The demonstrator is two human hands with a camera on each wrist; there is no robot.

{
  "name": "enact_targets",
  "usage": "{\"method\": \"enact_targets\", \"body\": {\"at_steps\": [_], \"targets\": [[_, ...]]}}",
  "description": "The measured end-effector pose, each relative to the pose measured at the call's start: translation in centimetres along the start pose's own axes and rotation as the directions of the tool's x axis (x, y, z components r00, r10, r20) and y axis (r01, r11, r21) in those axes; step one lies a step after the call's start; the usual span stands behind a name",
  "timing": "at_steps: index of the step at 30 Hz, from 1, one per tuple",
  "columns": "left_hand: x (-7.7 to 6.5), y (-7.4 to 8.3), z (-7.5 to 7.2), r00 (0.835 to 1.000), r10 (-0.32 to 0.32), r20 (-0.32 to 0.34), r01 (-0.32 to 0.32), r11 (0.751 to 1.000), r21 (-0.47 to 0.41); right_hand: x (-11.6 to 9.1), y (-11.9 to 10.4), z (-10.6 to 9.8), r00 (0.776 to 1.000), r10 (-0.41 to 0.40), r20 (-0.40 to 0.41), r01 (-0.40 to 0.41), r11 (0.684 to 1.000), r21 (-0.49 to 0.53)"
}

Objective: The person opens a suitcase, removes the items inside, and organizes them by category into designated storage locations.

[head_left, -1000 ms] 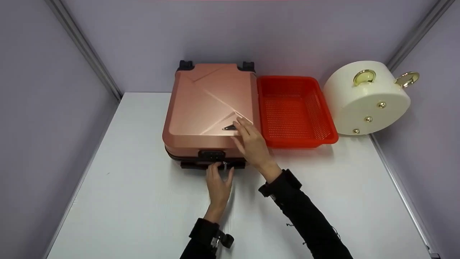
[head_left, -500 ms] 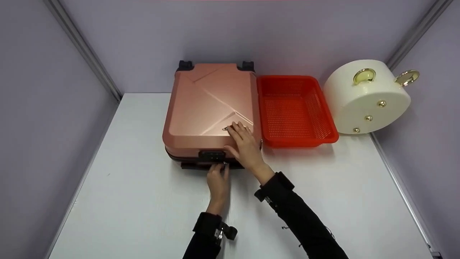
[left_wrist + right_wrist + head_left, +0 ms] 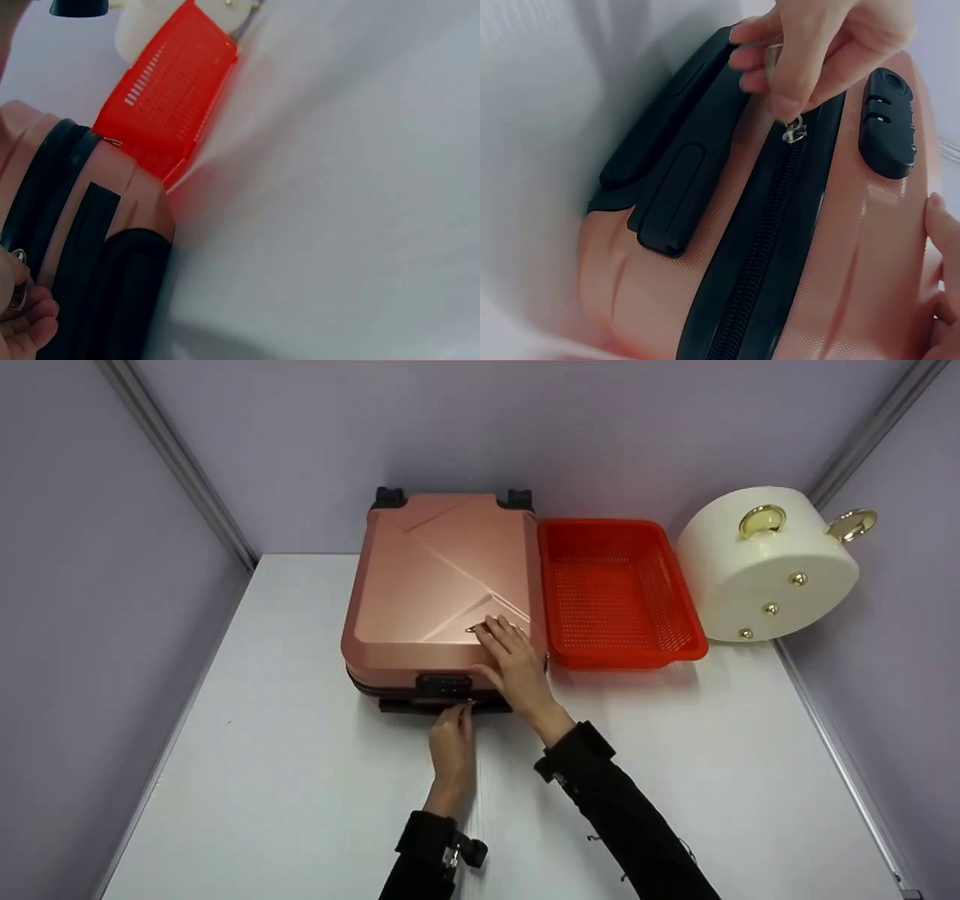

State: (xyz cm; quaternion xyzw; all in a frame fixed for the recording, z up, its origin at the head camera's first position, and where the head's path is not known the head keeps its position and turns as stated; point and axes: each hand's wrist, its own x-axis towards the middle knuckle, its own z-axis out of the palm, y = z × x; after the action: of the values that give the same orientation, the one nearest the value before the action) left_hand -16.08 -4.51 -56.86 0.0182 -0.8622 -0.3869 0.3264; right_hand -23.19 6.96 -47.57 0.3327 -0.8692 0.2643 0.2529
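A rose-pink hard-shell suitcase lies flat on the white table, its black wheels toward the back wall. My left hand is at its front side and pinches the metal zipper pull between thumb and fingers. In the right wrist view the slider sits on the black zipper, whose teeth run closed below it. A black combination lock is just left of the slider in the head view. My right hand rests on the lid's front right corner, fingers extended, partly covering a small emblem.
Against the suitcase's right side stands a red perforated plastic basket. Farther right is a white rounded case with gold ring handles and gold studs. Lilac-grey walls close in the back and both sides. A black carry handle is on the suitcase's front side.
My left hand has closed its fingers on the zipper pull after reaching with thumb apart. My right hand has shifted slightly left and down and now lies on the lid's corner.
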Motion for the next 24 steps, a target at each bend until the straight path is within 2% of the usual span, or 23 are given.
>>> {"method": "enact_targets", "body": {"at_steps": [9, 15, 24], "targets": [[0.5, -1.9, -2.2, 0.999, -0.010, -0.035, 0.010, 1.000, 0.015, -0.1, 0.2, 0.0, 1.000, 0.021, 0.017, -0.021, 1.000, 0.013], [1.3, -4.3, -4.9, 0.995, -0.061, -0.084, 0.066, 0.997, 0.047, -0.2, 0.2, -0.1, 0.999, 0.023, 0.031, -0.024, 1.000, 0.008], [3.5, -8.0, -8.9, 0.989, -0.078, -0.123, 0.095, 0.985, 0.143, -0.2, 0.4, 0.0, 1.000, 0.012, 0.018, -0.012, 1.000, 0.010]]}}
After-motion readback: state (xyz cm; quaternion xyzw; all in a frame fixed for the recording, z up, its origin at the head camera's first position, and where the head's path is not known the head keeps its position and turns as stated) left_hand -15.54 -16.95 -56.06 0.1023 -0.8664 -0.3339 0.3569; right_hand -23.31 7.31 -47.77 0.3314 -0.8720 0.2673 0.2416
